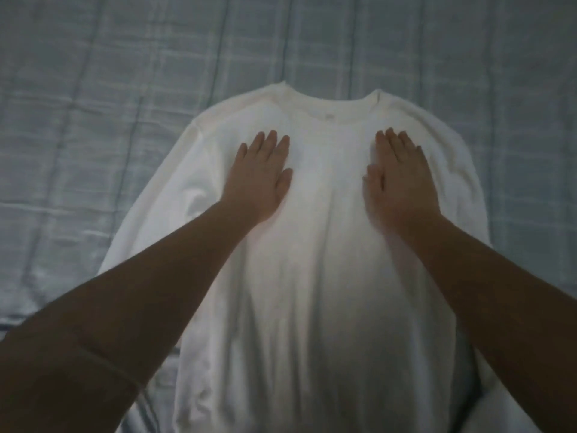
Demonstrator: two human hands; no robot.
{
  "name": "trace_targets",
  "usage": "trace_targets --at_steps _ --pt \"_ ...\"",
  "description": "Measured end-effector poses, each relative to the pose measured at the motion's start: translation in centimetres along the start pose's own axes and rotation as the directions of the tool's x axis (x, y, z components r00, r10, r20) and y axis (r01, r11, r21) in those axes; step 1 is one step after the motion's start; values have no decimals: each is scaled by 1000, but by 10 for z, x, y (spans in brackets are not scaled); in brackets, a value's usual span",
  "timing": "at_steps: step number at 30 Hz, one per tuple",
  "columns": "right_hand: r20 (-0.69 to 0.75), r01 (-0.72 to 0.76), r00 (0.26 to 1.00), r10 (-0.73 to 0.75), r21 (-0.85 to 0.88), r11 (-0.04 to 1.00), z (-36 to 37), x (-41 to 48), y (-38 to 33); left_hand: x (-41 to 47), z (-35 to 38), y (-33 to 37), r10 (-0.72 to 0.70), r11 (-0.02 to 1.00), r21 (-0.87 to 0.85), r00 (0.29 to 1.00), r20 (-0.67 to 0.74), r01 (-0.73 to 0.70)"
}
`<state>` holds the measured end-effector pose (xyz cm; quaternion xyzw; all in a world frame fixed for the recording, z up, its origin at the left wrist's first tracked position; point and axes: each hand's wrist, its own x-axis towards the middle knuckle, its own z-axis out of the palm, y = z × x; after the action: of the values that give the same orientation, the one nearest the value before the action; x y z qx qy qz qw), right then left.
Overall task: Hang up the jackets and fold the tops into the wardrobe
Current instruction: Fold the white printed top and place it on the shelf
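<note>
Single head camera here, looking forward and steeply down, close over the white top [315,276] on the bed [93,89].

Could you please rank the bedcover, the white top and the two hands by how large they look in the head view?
1. bedcover, spreading past the top on both sides
2. white top
3. left hand and right hand, both flat on the top: they look alike, so I leave them unranked.

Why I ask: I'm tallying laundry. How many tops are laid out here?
1. A white top lies spread flat on the checked bedcover, collar farthest from the camera, the left hand and right hand resting flat on its chest. Others may lie out of frame.
</note>
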<state>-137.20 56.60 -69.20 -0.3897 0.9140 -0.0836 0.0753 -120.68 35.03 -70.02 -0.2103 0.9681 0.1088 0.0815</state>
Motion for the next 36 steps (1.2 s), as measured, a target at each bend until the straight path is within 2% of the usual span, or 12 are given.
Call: trace_targets --at_steps 3,7,10,12,15,18,21,24,26,30,33,36 --pt "1 63 998 -63 95 993 -4 -80 -19 -77 -2 8 46 994 -103 999 -8 -47" --pt "124 14 992 -32 141 990 2 -198 -44 -181 9 7 25 978 -207 999 -20 -29" --pt "163 -67 986 40 160 985 9 -278 -57 -261 24 5 -69 955 -291 996 -56 50" --pt "179 -142 977 113 163 976 16 -325 -57 -314 31 9 -194 919 -357 980 -45 166" --pt "94 -314 949 301 218 924 12 -382 -59 -378 36 19 -337 838 -444 941 36 317" --pt "46 -552 804 592 426 717 -6 -405 -71 -405 37 23 -473 689 -533 862 184 492" --pt "75 -689 653 753 471 551 -21 -399 -67 -403 34 19 -596 569 -484 739 315 665" --pt "313 -843 500 807 387 373 -26 -387 -52 -396 31 12 -578 579 -384 694 429 719" --pt "443 -890 452 775 286 356 -26 -383 -47 -394 31 9 -559 559 -422 700 444 714" --pt "365 -872 481 797 296 390 -35 -387 -48 -409 23 -1 -545 237 -652 654 525 721" --pt "262 -840 528 808 300 452 -42 -400 -47 -424 18 -21 -523 330 -613 680 515 718" --pt "229 -805 585 778 283 521 -38 -411 -45 -428 19 -30 -517 424 -523 672 530 739"
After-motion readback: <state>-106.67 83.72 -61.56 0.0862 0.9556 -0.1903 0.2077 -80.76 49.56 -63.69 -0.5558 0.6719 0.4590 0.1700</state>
